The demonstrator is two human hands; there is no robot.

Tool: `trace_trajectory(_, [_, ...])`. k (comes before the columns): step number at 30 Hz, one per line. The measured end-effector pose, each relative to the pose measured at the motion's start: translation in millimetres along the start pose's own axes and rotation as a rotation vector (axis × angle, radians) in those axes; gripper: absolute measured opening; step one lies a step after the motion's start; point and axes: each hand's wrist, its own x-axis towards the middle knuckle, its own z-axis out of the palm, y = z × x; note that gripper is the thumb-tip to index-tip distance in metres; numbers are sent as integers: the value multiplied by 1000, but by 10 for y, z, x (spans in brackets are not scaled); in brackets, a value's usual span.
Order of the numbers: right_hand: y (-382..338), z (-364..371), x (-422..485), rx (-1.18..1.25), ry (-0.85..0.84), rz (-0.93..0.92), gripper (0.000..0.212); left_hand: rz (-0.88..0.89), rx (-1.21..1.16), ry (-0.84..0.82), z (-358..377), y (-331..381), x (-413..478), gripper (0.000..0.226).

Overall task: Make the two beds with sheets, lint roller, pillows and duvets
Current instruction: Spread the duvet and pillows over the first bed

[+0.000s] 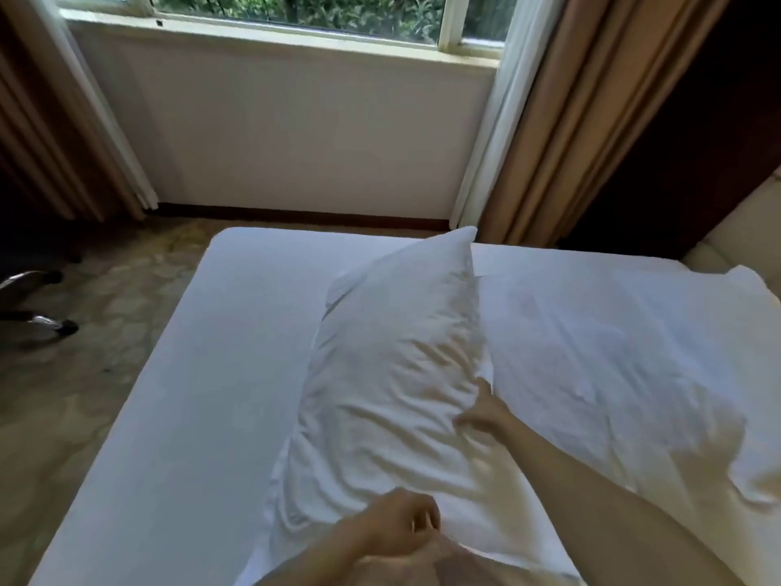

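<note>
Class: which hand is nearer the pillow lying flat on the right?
Right. The right hand is beside the flat pillow's left edge; the left hand grips the raised pillow's near end.

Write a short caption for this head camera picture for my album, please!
The left hand grips the near end of a white pillow on the bed while the right hand touches its side.

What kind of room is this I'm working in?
Most likely a hotel bedroom: a bed in plain white sheets with a pillow on it, floor-length curtains beside a window, and patterned carpet.
</note>
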Motion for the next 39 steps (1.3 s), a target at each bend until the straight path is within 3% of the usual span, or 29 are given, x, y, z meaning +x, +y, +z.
trace_trajectory(1, [68, 22, -1, 15, 7, -22, 96, -72, -98, 108, -156, -17, -35, 11])
trace_trajectory(4, [106, 56, 59, 83, 16, -84, 89, -390, -184, 530, -637, -400, -74, 20])
trace_trajectory(6, [12, 59, 115, 108, 38, -96, 88, -580, -143, 591, -863, -645, -142, 14])
trace_trajectory(9, [-186, 88, 259, 122, 148, -102, 99, -717, -149, 512, -1014, -915, -252, 14])
trace_trajectory(14, [-467, 292, 536, 225, 190, 7, 129, -741, -242, 468, -912, -1114, -309, 17])
trace_trajectory(16, [-468, 351, 609, 134, 255, 41, 108, -746, -286, 434, -833, -1130, -345, 18])
trace_trajectory(19, [-466, 268, 641, 214, 206, -109, 53, -783, -317, 410, -743, -1186, -419, 18])
trace_trajectory(22, [-457, -1, 546, 317, 214, -221, 24, -861, -357, 471, -769, -1159, -474, 15])
trace_trajectory(24, [-390, -283, 413, 463, 216, -267, 23, -883, -363, 507, -788, -1069, -420, 18])
trace_trajectory(27, [-137, -819, 130, 607, 229, -243, 28, -813, -492, 452, -809, -715, -152, 41])
trace_trajectory(31, [501, -1483, -315, 643, 303, -216, 23, -723, -872, 408, -750, -86, 323, 68])
trace_trajectory(33, [857, -1687, -550, 636, 358, -187, 20, -748, -1034, 386, -631, 59, 602, 96])
trace_trajectory(35, [1198, -1765, -715, 627, 396, -138, 15, -705, -1044, 379, -512, 98, 873, 118])
trace_trajectory(37, [1486, -1785, -800, 645, 415, -73, 19, -600, -1047, 373, -478, 199, 1111, 106])
trace_trajectory(39, [1687, -1821, -815, 659, 448, -28, 29, -508, -1077, 431, -613, 594, 1214, 71])
